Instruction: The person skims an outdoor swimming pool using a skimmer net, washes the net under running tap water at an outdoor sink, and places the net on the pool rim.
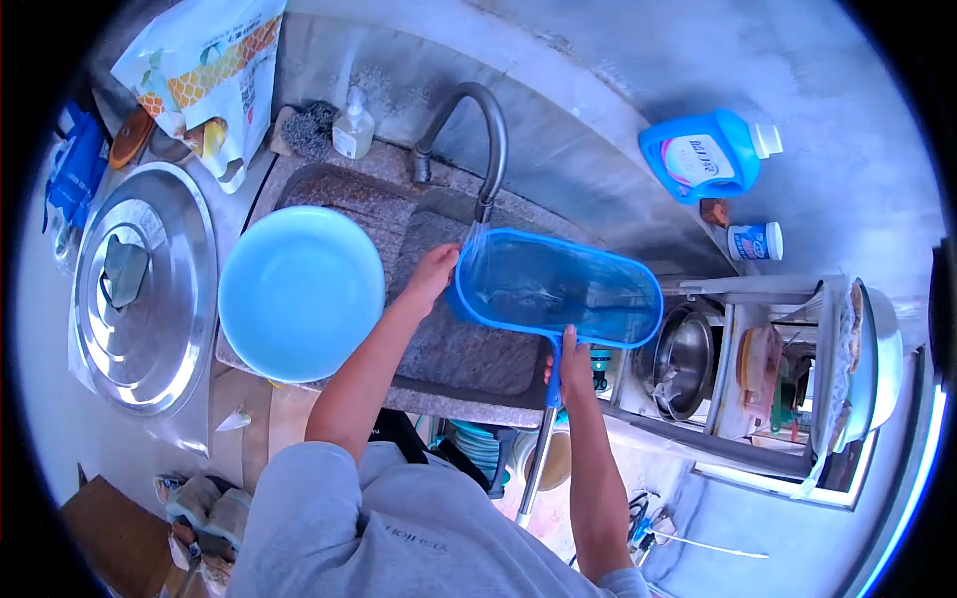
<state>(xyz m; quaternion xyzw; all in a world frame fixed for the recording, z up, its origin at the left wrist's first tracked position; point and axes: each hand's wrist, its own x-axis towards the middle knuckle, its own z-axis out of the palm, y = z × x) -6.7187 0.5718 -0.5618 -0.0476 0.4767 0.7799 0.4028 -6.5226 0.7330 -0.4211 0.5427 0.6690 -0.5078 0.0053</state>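
Observation:
A blue long-handled tool with an oval, raised-rim head (568, 289) is held over the stone sink (469, 364). Water runs from the curved metal faucet (495, 149) onto the head's left end. My left hand (434, 277) is closed on the rim at that end, its fingertips partly hidden. Lower down, my right hand (570, 367) wraps round the blue handle where it joins the head. A metal pole (538, 463) runs from this handle down toward my body. Whether the head's dark middle is solid or mesh, I cannot tell.
A light blue basin (301, 294) rests over the sink's left side, beside a large metal lid (145, 289). Behind stand a soap bottle (354, 125) and a blue detergent jug (703, 154). A rack (733, 374) with bowls is at the right.

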